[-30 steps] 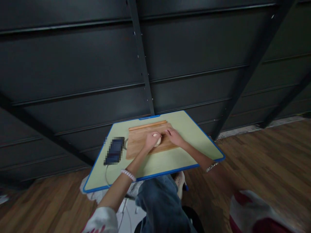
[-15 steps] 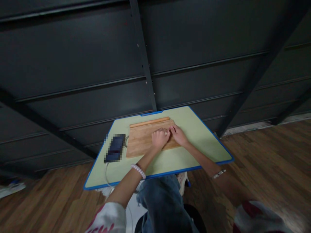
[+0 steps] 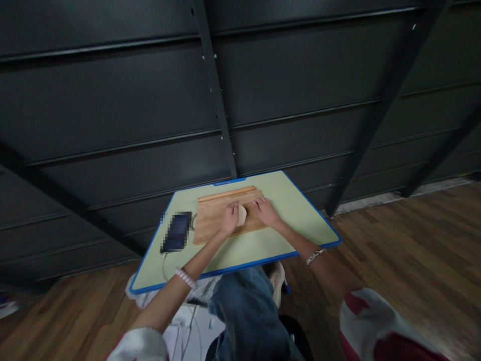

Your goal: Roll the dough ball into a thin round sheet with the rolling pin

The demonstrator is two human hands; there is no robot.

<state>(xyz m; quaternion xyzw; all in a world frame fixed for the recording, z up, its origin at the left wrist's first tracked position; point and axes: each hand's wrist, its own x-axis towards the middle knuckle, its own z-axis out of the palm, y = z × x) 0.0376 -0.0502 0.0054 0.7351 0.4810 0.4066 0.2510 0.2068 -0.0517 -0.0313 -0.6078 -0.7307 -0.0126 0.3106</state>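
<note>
And there was the pale lump (image 3: 243, 215), sitting on the wooden board (image 3: 210, 223), just toward three o'clock from the board's middle, with twelve at the far edge! The left hand (image 3: 230, 218) had it from the nine o'clock side, fingers curled over and clamped on it, its three o'clock flank bare to view. Across at three o'clock, the right hand (image 3: 266, 211) held off, near the lump yet apart from it, fingers loosely bent and parted, low over the board's right-hand portion; whether those fingertips touched the wood was too small to tell.

Up at twelve, a slim wooden rod (image 3: 226, 194) lay along the board's far edge, tipped slightly so that its right end reached farther away. Out at nine o'clock, beside the board, a dark device (image 3: 176, 231) lay on the tabletop (image 3: 304, 215), blurred into blocks, a pale cable (image 3: 164, 268) trailing from its six o'clock end. A blue rim (image 3: 259, 263) ran around that pale green surface.

A beaded bracelet (image 3: 186, 278) circled the left wrist, a silvery one the right, and both sleeves showed white and deep red. Down at six, denim (image 3: 244, 311) filled the space below the table; at twelve, beyond it, stood a dark panelled wall (image 3: 300, 65).
</note>
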